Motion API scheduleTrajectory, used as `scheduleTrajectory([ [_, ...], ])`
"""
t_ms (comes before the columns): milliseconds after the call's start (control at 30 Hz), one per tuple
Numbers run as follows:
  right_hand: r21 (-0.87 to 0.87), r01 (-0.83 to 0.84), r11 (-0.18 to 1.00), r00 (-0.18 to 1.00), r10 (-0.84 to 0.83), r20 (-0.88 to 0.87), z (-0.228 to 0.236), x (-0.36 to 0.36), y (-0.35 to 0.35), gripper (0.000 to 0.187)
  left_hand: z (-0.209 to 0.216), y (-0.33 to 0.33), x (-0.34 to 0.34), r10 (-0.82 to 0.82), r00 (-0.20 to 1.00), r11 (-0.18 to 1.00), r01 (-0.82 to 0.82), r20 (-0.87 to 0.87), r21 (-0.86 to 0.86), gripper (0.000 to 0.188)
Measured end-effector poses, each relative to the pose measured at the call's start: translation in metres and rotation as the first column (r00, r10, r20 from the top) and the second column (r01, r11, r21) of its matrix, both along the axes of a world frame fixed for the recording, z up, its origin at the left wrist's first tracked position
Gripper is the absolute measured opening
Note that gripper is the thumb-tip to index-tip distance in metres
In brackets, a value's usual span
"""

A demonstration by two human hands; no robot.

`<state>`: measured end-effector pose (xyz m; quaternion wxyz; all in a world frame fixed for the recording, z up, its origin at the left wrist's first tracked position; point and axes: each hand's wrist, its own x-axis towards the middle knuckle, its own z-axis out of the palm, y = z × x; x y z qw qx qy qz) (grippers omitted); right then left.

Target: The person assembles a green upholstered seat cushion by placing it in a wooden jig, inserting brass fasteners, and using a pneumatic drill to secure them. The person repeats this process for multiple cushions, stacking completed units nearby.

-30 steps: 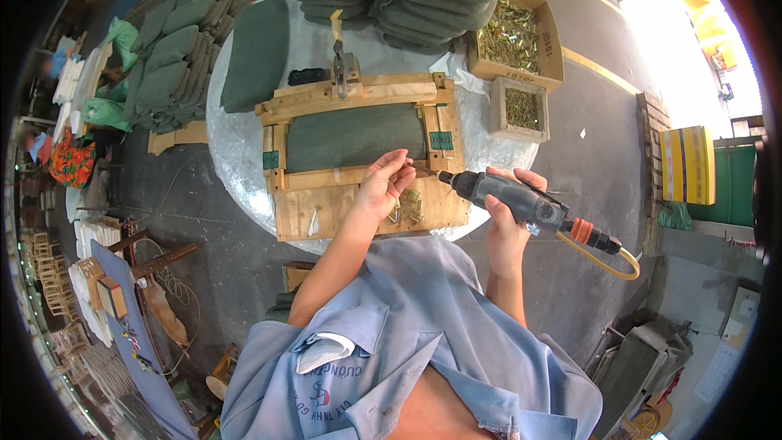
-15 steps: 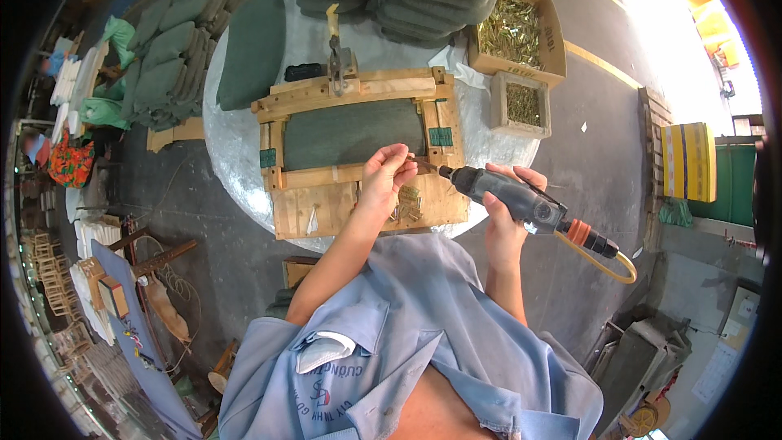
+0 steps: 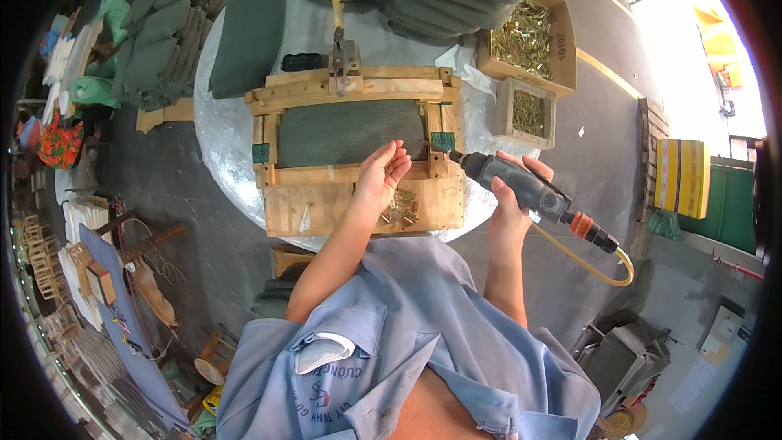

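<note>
1. Grey power driver is filling the right hand, fingers wrapping its body; its long axis is running from four to ten o'clock, the bit pointing toward the right end of the wooden frame. Whether they are touching, I cannot tell.
2. Green panel is lying inside that frame, long axis running three to nine, sitting at about ten o'clock from both hands; the left hand is being nearer.
3. Left fingertips are closing narrowly; whether they are gripping anything, I cannot tell.
4. Toward twelve o'clock from the driver, a pale tray is holding small brass-coloured pieces; beyond, a cardboard box is holding larger ones.
</note>
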<state>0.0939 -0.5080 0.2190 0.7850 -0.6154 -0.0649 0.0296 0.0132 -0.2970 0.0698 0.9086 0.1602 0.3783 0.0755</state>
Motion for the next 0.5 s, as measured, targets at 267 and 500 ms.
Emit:
scheduleTrajectory([
  [267,-0.025,-0.061,0.998,0.998,0.06,-0.031,-0.014,0.025,0.013,0.066,-0.016,0.016,0.026,-0.094,0.995,0.99,0.09,0.036,0.108,0.017],
  [500,-0.032,-0.042,0.999,0.994,0.038,-0.098,-0.022,0.031,0.014,0.065,-0.009,0.024,0.044,-0.124,0.99,0.99,0.128,-0.069,0.055,0.021],
])
